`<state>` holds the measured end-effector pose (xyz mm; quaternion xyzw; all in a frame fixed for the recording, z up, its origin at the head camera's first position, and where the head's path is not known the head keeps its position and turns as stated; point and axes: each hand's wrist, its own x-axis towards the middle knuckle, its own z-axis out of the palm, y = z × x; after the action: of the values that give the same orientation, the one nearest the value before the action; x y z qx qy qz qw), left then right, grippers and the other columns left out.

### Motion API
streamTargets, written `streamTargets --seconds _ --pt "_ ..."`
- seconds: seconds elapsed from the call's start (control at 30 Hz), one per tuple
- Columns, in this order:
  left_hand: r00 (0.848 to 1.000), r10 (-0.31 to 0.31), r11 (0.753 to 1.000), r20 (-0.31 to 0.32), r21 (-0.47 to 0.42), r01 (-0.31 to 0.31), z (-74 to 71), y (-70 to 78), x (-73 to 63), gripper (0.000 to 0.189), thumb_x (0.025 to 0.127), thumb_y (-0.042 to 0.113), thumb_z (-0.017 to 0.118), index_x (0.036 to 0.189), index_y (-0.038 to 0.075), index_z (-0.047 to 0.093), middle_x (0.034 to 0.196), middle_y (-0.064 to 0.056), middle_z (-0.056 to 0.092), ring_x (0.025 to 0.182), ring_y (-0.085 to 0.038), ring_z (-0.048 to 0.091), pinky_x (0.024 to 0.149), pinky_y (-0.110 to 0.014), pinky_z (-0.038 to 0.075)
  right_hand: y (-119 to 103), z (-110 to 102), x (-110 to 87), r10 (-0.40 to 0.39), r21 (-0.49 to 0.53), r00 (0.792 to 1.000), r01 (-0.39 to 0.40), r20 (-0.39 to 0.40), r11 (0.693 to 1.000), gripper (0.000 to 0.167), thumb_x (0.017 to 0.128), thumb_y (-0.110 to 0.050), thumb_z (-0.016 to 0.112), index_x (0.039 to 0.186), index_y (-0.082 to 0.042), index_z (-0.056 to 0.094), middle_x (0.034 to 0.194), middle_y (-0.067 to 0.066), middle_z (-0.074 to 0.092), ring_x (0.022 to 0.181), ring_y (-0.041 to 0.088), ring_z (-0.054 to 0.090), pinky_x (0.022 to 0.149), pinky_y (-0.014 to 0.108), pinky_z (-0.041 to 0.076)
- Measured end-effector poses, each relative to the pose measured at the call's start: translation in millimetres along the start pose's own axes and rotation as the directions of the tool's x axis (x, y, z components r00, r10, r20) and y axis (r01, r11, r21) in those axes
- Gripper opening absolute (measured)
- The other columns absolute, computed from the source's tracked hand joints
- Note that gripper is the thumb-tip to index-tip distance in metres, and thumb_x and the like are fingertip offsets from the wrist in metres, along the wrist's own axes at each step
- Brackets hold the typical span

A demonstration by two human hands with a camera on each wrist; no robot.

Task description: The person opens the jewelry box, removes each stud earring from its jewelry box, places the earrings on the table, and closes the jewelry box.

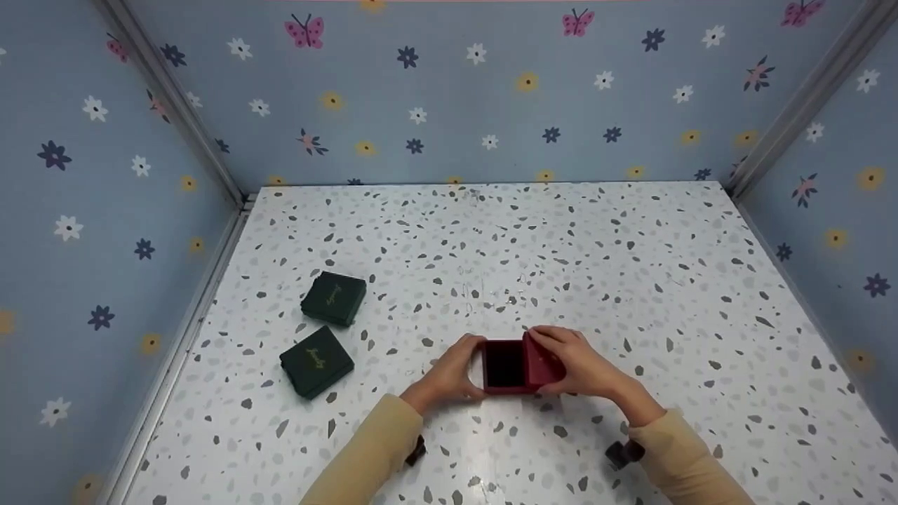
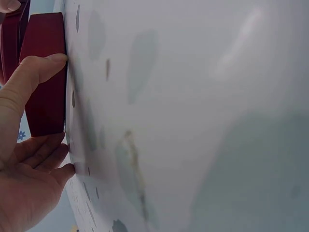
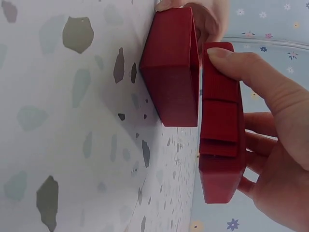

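Observation:
A small red jewelry box is apart in two pieces: a base (image 1: 505,391) with a black inside, resting on the speckled table, and a lid (image 1: 544,361). My left hand (image 1: 449,372) grips the base from its left end, thumb on the near side; the left wrist view has the thumb pressed on the red wall. Tilted just above the base's right end, the lid is held by my right hand (image 1: 586,365). In the right wrist view a folded ribbon bow (image 3: 219,121) shows on the lid, with the thumb on its edge and the fingers behind it.
Two dark green boxes with gold lettering lie to the left, one farther (image 1: 334,298) and one nearer (image 1: 317,362). Blue flowered panels (image 1: 449,84) stand at the back and both sides of the speckled table (image 1: 631,280). Dark wrist devices (image 1: 624,454) sit at the sleeves.

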<state>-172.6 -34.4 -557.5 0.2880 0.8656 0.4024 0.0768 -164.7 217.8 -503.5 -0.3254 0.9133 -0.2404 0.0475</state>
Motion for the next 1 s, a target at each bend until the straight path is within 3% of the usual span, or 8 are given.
streamTargets --seconds 0.53,0.87,1.0 --pt "1.000 0.014 1.000 -0.006 -0.003 -0.014 -1.1 0.4 -0.3 0.085 0.048 0.009 0.081 0.122 0.000 0.040 0.115 -0.006 0.047 0.108 -0.017 0.044 0.097 -0.026 0.032 -9.7 10.7 15.9 -0.072 -0.002 0.997 0.072 0.021 0.997 0.088 0.061 -0.034 0.079 0.132 0.000 0.038 0.132 0.015 0.038 0.119 0.028 0.034 0.094 0.045 0.032" --pt "0.999 0.046 0.999 0.003 -0.015 -0.046 -1.0 -1.2 0.0 0.083 0.050 0.010 0.082 0.121 0.002 0.040 0.113 -0.006 0.046 0.105 -0.018 0.046 0.095 -0.025 0.034 -16.2 15.7 24.1 -0.090 0.011 0.995 0.090 0.038 0.996 0.088 0.062 -0.037 0.077 0.133 -0.001 0.038 0.131 0.013 0.039 0.118 0.026 0.035 0.094 0.043 0.032" --pt "0.999 0.032 0.999 0.008 -0.012 -0.032 -0.8 -0.9 -0.1 0.084 0.050 0.012 0.082 0.122 0.003 0.040 0.114 -0.005 0.046 0.106 -0.016 0.045 0.096 -0.024 0.033 -18.9 17.6 27.0 -0.087 0.031 0.995 0.086 0.040 0.996 0.088 0.063 -0.037 0.077 0.134 -0.003 0.037 0.132 0.012 0.038 0.118 0.026 0.035 0.093 0.043 0.033"
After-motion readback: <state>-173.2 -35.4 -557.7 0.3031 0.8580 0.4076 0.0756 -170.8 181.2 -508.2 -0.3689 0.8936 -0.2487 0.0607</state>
